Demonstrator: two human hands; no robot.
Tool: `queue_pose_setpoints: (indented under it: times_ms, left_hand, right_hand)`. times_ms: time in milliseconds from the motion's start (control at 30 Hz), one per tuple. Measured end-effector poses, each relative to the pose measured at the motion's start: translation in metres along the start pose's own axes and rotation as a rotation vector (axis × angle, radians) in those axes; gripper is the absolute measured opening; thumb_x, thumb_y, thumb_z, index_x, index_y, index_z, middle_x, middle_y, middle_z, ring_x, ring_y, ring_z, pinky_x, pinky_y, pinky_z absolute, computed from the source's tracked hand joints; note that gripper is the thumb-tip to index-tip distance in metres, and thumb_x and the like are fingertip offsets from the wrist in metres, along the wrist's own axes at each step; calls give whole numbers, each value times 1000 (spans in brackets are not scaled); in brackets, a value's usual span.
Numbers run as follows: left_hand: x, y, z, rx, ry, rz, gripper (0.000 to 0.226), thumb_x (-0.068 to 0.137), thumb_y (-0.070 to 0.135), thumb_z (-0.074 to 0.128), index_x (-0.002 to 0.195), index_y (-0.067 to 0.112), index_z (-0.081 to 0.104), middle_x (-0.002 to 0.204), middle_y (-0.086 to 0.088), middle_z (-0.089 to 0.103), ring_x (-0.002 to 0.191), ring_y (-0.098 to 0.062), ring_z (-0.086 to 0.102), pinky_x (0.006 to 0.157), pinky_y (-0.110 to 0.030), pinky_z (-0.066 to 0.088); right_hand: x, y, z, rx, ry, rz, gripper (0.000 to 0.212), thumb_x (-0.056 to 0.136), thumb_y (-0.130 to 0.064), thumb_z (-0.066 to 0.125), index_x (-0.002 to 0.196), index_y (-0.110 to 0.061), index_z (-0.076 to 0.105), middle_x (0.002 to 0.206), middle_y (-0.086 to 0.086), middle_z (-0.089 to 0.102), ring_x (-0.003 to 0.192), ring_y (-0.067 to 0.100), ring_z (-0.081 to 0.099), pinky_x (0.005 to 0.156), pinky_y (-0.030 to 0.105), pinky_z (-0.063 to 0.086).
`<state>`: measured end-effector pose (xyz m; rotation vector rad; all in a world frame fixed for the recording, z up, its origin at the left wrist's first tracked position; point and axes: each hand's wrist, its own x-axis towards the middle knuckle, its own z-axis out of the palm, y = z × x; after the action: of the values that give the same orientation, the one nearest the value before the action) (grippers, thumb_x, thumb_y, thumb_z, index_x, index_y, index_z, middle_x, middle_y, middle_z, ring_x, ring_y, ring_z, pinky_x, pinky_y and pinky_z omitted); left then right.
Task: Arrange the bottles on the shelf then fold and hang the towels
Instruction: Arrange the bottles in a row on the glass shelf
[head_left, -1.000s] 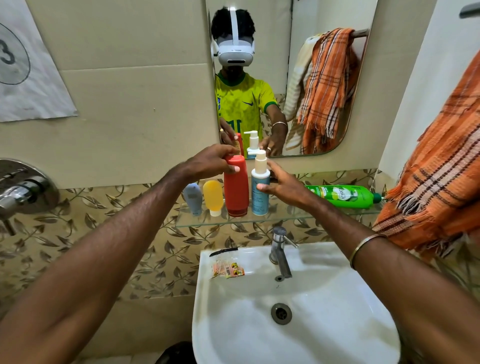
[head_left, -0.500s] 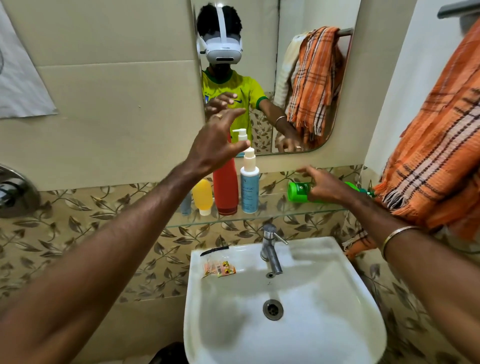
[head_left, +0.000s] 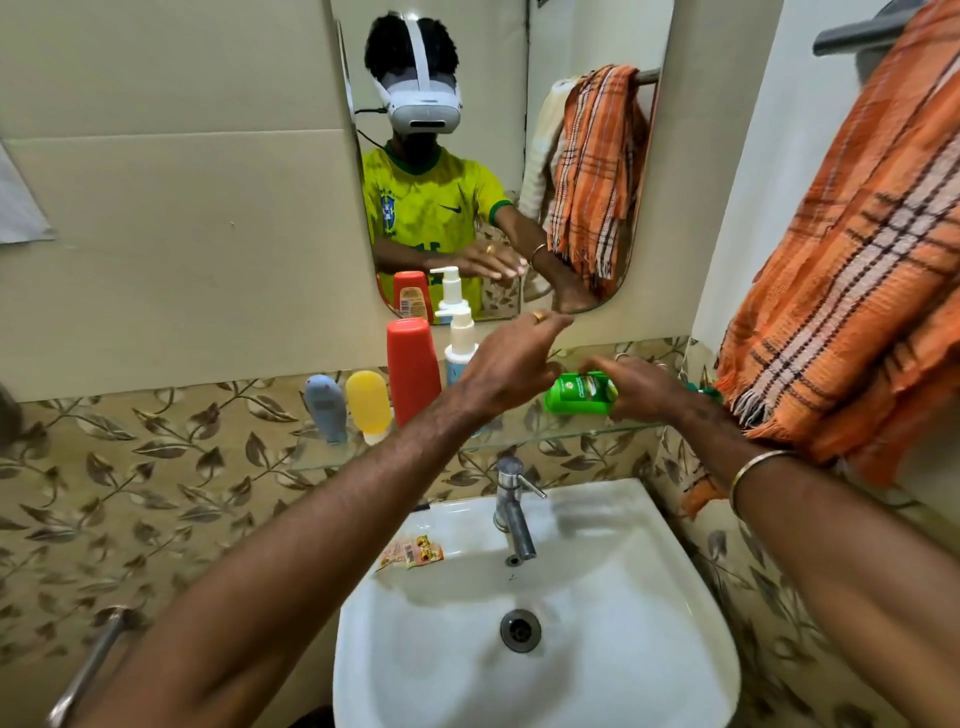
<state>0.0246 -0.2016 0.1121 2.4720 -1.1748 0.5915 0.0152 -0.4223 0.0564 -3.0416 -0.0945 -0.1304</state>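
On the glass shelf (head_left: 582, 435) stand a small grey bottle (head_left: 326, 408), a yellow bottle (head_left: 368, 404), a tall red bottle (head_left: 413, 369) and a white pump bottle (head_left: 461, 340). A green bottle (head_left: 579, 395) lies on its side at the shelf's right. My right hand (head_left: 641, 387) grips the green bottle from above. My left hand (head_left: 511, 361) hovers beside the bottle's base with fingers loosely spread, holding nothing. An orange plaid towel (head_left: 852, 291) hangs bunched from the bar (head_left: 862, 34) at the right.
A white sink (head_left: 623, 649) with a steel tap (head_left: 511, 506) sits below the shelf; a small sachet (head_left: 410, 552) lies on its rim. The mirror (head_left: 587, 171) above shows a person and two hanging towels. A metal handle (head_left: 88, 670) is at lower left.
My left hand came down from above the pump bottle and moved right toward the green bottle. My right hand closed over the green bottle. The view shifted right.
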Motion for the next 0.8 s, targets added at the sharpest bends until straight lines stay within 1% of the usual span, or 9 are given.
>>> queue_pose_setpoints:
  times_ms: [67,167,233,300,433,567,667,733,800]
  left_hand:
    - [6,5,15,41,-108,-80,65,87,19,71,145,10,44,139,-16,58,118,-33,60,93,-40,50]
    - [12,12,35,83,-247,-151,46,87,25,72,128,11,55,121,-14,65,107,-30,62,80,-36,50]
    - [12,12,51,85,-326,-204,46,86,26,75,126,12,57,116,-10,67,100,-23,63,73,-30,46]
    - [13,11,65,65,-352,-259,58,84,27,77,133,12,52,117,-9,66,100,-23,63,77,-30,52]
    - [10,7,82,82,-270,-374,88,81,36,79,150,7,32,118,-12,65,103,-28,64,80,-36,53]
    - [-3,1,85,5,-109,-457,57,78,38,82,123,12,58,108,-9,71,93,-26,66,73,-33,51]
    - [-17,1,92,-76,-6,-518,48,80,35,80,116,10,59,105,-10,71,90,-27,67,66,-30,45]
    - [-23,2,98,-119,57,-549,52,81,38,79,119,11,56,104,-10,72,92,-28,68,66,-32,48]
    - [-27,4,102,-152,114,-594,58,80,40,79,122,11,53,105,-12,71,95,-32,68,69,-35,50]
  right_hand:
    - [-1,4,4,-136,31,-54,83,77,-25,83,144,-34,35,124,10,65,112,28,59,87,42,52]
    - [-2,7,10,-352,56,-101,92,79,-42,80,150,-36,23,132,11,60,121,30,56,97,49,47]
    - [-2,6,12,-430,67,-122,94,80,-44,78,153,-33,20,140,12,55,127,31,52,102,52,44]
    - [-2,5,9,-500,94,-153,92,81,-42,76,154,-32,21,145,12,51,132,32,48,106,56,41]
    - [1,5,-2,-630,212,-324,73,77,-27,75,144,-27,46,142,17,57,130,38,54,101,66,40]
    - [9,7,-5,-674,420,-537,48,87,-28,68,134,-26,56,142,12,60,132,34,55,106,62,34]
    - [8,4,-3,-613,613,-569,39,95,-27,53,133,-22,56,151,14,51,139,32,49,112,57,24]
    - [5,1,2,-518,717,-452,51,93,-33,58,141,-23,46,158,15,40,145,32,41,113,54,26]
    - [3,-2,12,-366,783,-316,84,78,-40,77,148,-24,34,158,16,32,143,32,38,110,50,31]
